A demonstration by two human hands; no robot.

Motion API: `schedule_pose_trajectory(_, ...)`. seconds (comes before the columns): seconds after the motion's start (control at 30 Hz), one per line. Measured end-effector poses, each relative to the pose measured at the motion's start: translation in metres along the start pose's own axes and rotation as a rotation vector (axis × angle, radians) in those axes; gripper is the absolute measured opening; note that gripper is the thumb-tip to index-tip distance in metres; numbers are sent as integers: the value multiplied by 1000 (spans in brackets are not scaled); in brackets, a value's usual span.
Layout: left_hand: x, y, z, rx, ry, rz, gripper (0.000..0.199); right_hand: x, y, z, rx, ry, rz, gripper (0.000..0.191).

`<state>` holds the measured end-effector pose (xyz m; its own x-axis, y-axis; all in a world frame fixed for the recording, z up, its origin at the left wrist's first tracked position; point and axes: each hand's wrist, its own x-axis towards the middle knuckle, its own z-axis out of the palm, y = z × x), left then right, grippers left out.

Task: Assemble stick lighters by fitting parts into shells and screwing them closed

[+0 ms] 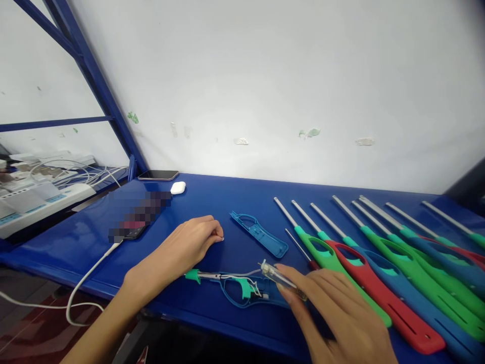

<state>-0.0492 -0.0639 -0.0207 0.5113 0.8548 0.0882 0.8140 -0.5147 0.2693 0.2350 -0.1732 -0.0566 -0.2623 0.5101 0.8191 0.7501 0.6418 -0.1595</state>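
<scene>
My right hand (pixel 337 313) grips a clear lighter fuel tank (pixel 282 278) between thumb and fingers, its valve end pointing left. Below it lies an opened blue lighter half-shell (pixel 237 299), with white wires (pixel 246 279) and a green trigger (pixel 247 288) inside; the hand hides its right end. A metal tube with a green collar (pixel 193 275) extends left from the shell. My left hand (pixel 197 235) is closed on the blue table, fingers curled; whatever they hold, if anything, is hidden. The other blue half-shell (pixel 261 235) lies between and beyond my hands.
A thin screwdriver (pixel 299 246) lies near my right hand. Several long-nosed lighters in green (pixel 341 273), red (pixel 386 296) and blue (pixel 424 303) fill the right side. At left are a phone on a white cable (pixel 91 270), another phone (pixel 159 175) and a white case (pixel 178 187).
</scene>
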Motion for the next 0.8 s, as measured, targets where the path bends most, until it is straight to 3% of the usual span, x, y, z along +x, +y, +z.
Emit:
schedule_pose_trajectory(0.3, -3, 2, -1, -39, -9, -16, 24, -7, 5, 1, -17, -53, -7, 27)
schedule_pose_trajectory(0.5, -6, 16, -10, -37, 46, -29, 19, 4, 1, 2, 43, -56, 4, 27)
schedule_pose_trajectory(0.63, -6, 18, -16, -42, 142, -35, 23, 47, -11, 4, -73, -105, -66, 18)
schedule_pose_trajectory(0.8, -2, 3, -26, -65, 277, -16, 27, 152, -11, 36, -418, -299, -250, 12)
